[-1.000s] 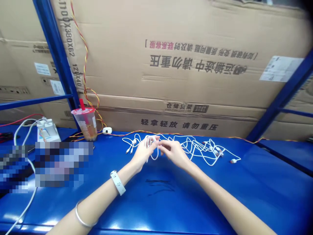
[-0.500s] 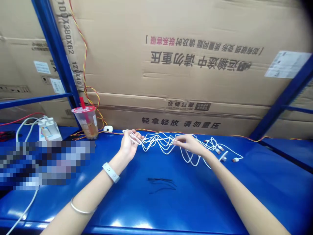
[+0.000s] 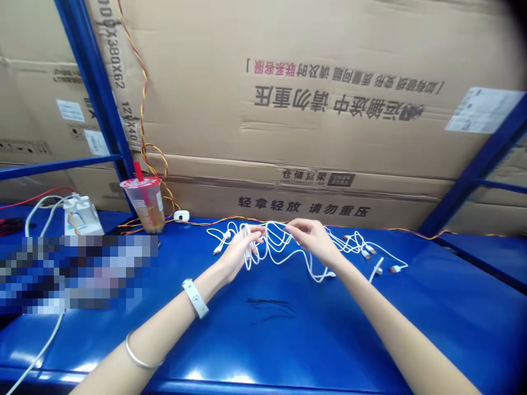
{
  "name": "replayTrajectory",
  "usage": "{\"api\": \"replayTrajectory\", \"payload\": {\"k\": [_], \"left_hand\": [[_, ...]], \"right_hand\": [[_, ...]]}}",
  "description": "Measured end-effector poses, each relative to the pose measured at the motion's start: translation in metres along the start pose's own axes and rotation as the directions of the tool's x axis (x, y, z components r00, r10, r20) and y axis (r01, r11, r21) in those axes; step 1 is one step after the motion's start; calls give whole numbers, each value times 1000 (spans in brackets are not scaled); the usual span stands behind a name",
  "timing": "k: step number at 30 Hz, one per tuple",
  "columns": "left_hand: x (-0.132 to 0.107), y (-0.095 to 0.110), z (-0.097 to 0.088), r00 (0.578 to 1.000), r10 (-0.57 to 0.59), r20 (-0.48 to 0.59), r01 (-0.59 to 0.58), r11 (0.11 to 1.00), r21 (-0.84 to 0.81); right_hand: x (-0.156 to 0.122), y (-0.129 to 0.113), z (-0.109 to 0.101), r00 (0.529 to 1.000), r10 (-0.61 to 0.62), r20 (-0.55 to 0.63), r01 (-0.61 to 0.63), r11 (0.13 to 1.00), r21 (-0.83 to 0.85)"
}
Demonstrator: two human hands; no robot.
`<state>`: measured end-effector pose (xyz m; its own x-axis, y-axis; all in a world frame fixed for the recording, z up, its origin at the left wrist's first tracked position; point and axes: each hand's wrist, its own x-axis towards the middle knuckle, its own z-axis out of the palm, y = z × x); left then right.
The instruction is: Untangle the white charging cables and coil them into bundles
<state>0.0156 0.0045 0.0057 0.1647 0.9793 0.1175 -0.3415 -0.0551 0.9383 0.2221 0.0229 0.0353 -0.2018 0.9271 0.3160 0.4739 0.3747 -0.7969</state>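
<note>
Loops of a white charging cable wrap around the fingers of my left hand, which is closed on them. To its right, my right hand pinches a strand of white cable between thumb and fingertips. Several slack strands hang between the two hands. More white cables lie tangled behind and to the right of my right hand, with USB plugs at their ends. Another cable end rests left of my left hand. Several thin black ties lie on the blue table in front of my hands.
A drink cup with a red straw stands at the back left, beside a white earbud case. A white power adapter sits farther left. Large cardboard boxes rise behind the blue table, between blue shelf posts.
My left hand has moved right, closer to my right hand, and cable loops now circle its fingers. The strands between the hands are gathered closer, and a cable end now shows at the left.
</note>
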Motion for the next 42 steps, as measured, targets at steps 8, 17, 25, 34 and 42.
{"api": "replayTrajectory", "payload": {"k": [8, 17, 25, 34, 42], "left_hand": [[-8, -8, 14, 986, 169, 9, -169, 984, 57], [15, 22, -18, 960, 12, -280, -166, 828, -535], [15, 23, -22, 935, 257, -243, -325, 897, -300], [3, 1, -5, 964, 226, 140, -261, 909, 324], [-9, -10, 8, 928, 29, 372, -126, 963, 238]], "right_hand": [[-15, -15, 36, 971, -105, 215, 143, 975, -172], [-9, -11, 1, 874, -50, 483, 97, 993, -72], [-14, -21, 7, 941, -32, 337, 0, 995, 96], [-23, -34, 20, 887, -157, 434, 54, 969, 240], [-21, -25, 34, 984, -19, 179, -44, 939, 342]]}}
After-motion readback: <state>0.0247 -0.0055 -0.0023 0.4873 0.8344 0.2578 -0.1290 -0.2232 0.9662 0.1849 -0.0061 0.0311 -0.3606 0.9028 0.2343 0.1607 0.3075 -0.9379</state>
